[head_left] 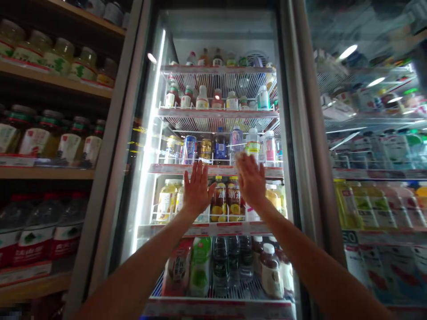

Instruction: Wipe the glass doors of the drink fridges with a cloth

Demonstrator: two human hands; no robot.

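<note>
Both arms reach up toward a lit glass-fronted drinks fridge (233,170). My left hand (196,189) is open, palm forward and fingers spread, in front of the shelf with brown-drink bottles (219,200). To its right, my right hand (250,180) is also stretched out flat, a bit blurred, overlapping the price strip of the shelf above. A small pale patch shows by its fingertips, too smeared to name. Reflections lie across the glass; whether either palm touches it, I cannot tell. Behind the hands stand a blue can (189,150) and a gold can (206,151).
Wooden shelves (50,173) with jars and red-capped water bottles stand on the left. A metal door frame (310,133) runs down the right, beside another glass-fronted drinks cabinet (376,175). White-capped bottles (271,271) and a green carton (200,266) fill the bottom shelf.
</note>
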